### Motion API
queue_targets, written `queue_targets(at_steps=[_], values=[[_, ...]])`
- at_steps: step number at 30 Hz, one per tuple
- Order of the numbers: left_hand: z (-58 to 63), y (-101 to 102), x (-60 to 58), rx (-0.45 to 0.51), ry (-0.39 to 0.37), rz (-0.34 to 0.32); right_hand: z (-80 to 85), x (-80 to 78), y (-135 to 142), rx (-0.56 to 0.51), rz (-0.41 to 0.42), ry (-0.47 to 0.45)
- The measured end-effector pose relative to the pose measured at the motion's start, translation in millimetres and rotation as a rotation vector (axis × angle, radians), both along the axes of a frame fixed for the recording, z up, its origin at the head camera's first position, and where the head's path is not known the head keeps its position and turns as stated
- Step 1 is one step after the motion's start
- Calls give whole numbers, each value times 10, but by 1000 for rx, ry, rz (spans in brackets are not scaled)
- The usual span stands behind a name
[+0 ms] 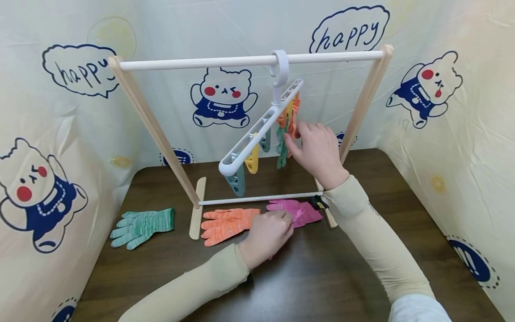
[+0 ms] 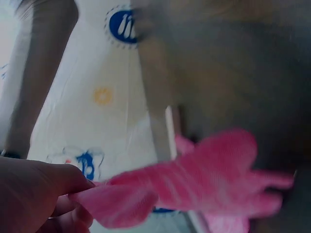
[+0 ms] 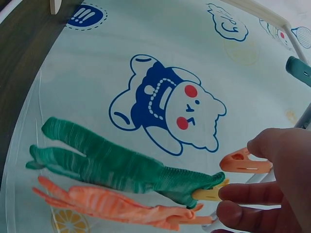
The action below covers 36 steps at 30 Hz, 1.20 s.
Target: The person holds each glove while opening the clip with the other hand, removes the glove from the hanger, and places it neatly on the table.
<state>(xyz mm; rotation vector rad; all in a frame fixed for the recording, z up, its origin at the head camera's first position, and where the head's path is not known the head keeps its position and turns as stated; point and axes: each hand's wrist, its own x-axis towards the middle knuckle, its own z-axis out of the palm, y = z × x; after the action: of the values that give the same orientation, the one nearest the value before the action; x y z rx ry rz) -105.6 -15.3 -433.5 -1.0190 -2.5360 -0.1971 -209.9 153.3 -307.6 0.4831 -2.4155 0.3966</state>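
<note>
My left hand (image 1: 268,237) pinches the cuff of a pink glove (image 2: 194,179), which stretches out from the fingertips in the left wrist view. Part of another pink glove (image 1: 295,212) lies on the table beyond that hand. My right hand (image 1: 319,150) is raised beside the white clip hanger (image 1: 261,134). In the right wrist view its thumb is at an orange clip (image 3: 245,165), and its straight fingers lie near a yellow clip (image 3: 206,194). That yellow clip grips a green glove (image 3: 107,158); an orange glove (image 3: 114,206) hangs beside it.
The hanger hooks over the white rod (image 1: 201,62) of a wooden-legged stand. Free blue-grey (image 1: 236,181) and yellow (image 1: 252,160) clips dangle from its near end. An orange glove (image 1: 227,223) and a green glove (image 1: 142,227) lie flat on the dark table (image 1: 306,277).
</note>
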Motion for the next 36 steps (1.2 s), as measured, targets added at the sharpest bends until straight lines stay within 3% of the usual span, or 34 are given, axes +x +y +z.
queue_targets(at_steps=[8, 15, 20, 36], values=[[-254, 267, 64, -68, -40, -91, -22, 5, 23, -2, 7, -23], [-428, 372, 134, -107, -110, -140, -48, 3, 38, 0, 10, -13], [-525, 431, 173, -167, -93, -172, -51, -4, 55, 8, 4, -22], [-678, 589, 196, -178, -53, -184, -61, -24, 42, 20, 0, -47]])
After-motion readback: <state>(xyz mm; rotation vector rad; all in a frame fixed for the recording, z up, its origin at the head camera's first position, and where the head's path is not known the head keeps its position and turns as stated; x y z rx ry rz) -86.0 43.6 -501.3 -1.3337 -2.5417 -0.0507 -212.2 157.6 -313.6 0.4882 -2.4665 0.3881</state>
